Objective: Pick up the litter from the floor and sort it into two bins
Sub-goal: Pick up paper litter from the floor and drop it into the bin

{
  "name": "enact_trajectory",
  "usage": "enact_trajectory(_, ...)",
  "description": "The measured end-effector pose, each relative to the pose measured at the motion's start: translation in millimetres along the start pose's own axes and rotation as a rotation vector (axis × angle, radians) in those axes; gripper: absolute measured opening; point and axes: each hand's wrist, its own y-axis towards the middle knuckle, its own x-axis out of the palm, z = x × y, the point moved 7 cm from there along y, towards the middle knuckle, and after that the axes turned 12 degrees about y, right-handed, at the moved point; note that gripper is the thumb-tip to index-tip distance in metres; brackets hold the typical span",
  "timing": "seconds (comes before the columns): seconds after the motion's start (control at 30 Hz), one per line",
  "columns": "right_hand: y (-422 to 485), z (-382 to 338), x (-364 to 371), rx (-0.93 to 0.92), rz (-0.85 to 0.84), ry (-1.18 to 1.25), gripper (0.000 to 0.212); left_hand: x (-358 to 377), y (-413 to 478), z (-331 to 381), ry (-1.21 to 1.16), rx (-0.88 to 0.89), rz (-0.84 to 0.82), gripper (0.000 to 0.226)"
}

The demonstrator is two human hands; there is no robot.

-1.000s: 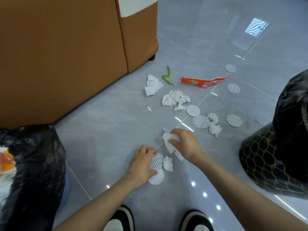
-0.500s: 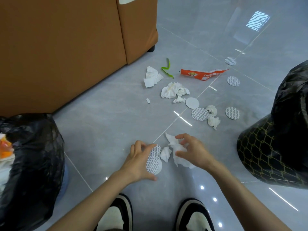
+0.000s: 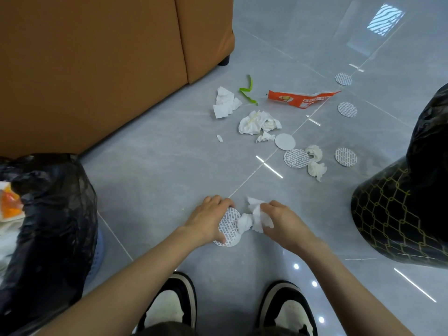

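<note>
The person crouches over a glossy grey tiled floor (image 3: 150,180), both hands low in front of a pair of black-and-white shoes (image 3: 174,304). The left hand (image 3: 208,221) has fingers curled over the top edge and the thumb at the bottom of a round white seal disc printed with grey text (image 3: 229,226). The rim of a second disc shows just below the thumb. The right hand (image 3: 283,224) is clenched round a crumpled white paper tissue (image 3: 259,217). A small white tissue ball (image 3: 243,223) sits between the two hands, touching both disc and tissue (whether either hand grips it cannot be told).

Further out lies more litter:
- an orange torn snack wrapper (image 3: 300,99);
- a bent green plastic strip (image 3: 247,92);
- a folded white tissue scrap (image 3: 225,104);
- a large white tissue wad (image 3: 257,122);
- a plain white round disc (image 3: 285,141);
- several more printed discs, one (image 3: 297,158) just beside two small tissue lumps (image 3: 316,163).

A bin lined with a black plastic bag (image 3: 53,214) stands at the left, with orange and white rubbish showing inside. A black bin with a gold lattice pattern (image 3: 400,214) stands at the right. A brown leather sofa (image 3: 97,57) fills the upper left.
</note>
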Motion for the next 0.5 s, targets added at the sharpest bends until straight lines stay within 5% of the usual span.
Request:
enact_trajectory(0.1,-1.1,2.9,-6.9,0.016,0.076,0.103,0.014,0.3,-4.1,-2.8,-0.005,-0.022,0.030,0.077)
enact_trajectory(0.27,-2.7,0.5,-18.5,0.036,0.219,0.243,0.011,1.0,-6.7,0.0,0.026,-0.021,0.034,0.072)
enact_trajectory(0.5,2.2,-26.4,22.9,-0.006,-0.041,0.154,0.034,3.6,-6.4,0.6,0.032,-0.057,0.034,0.072)
